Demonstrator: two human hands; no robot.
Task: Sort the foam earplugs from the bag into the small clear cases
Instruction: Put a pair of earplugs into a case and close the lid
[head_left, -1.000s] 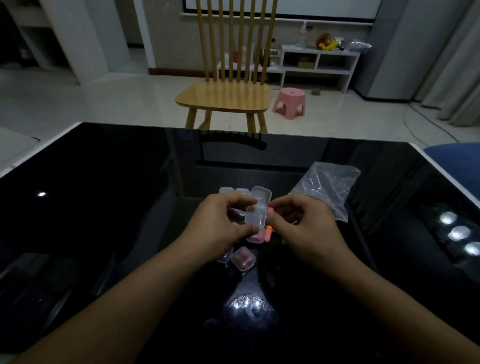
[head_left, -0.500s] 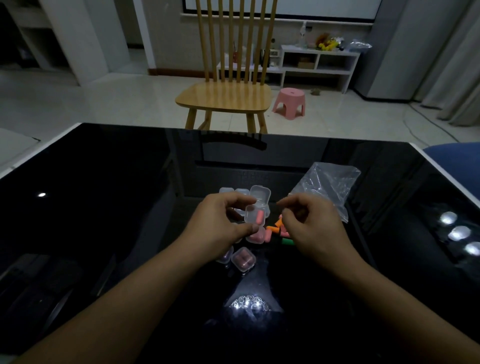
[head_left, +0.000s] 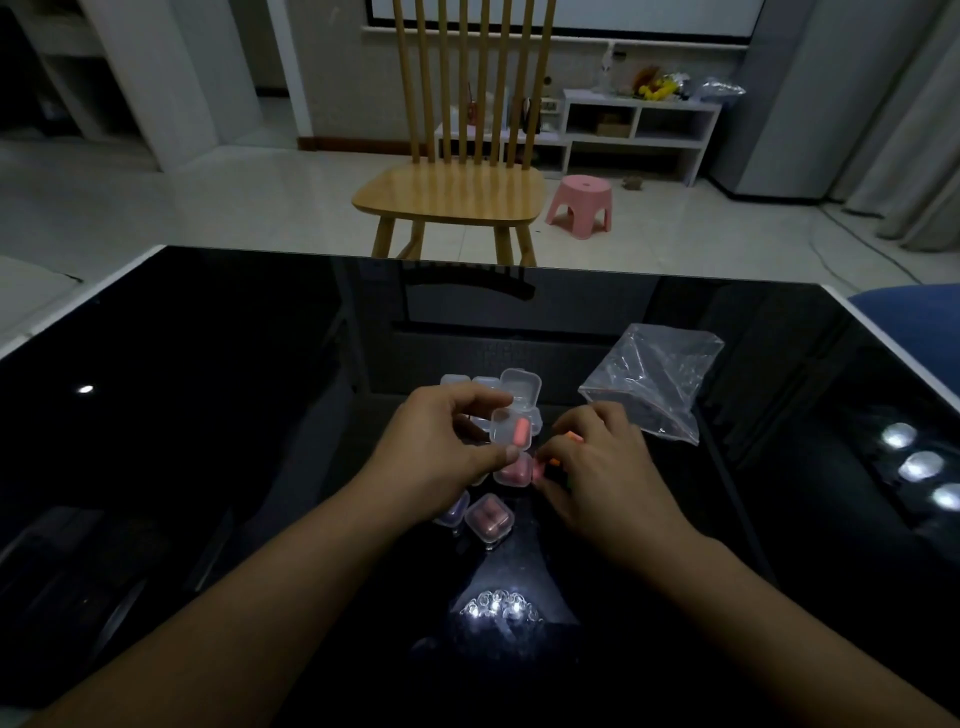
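A left hand (head_left: 441, 452) pinches an open clear case (head_left: 511, 428) holding one orange earplug (head_left: 520, 431); the right hand (head_left: 597, 467), fingers curled on loose earplugs (head_left: 556, 461), rests near an empty plastic bag (head_left: 649, 382).

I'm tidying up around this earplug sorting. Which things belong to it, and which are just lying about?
Job: open case in the left hand, closed filled cases, loose earplugs by the right hand, plastic bag.

Lying about: wooden chair, pink stool, white shelf.

Colours noted on glossy black tabletop (head_left: 208, 415).
Open clear case (head_left: 511, 428): one orange-pink earplug (head_left: 520, 432). Closed cases (head_left: 488, 519): pink contents. Bag (head_left: 652, 382): transparent. Chair (head_left: 457, 192): light wood. Stool (head_left: 581, 203): pink.
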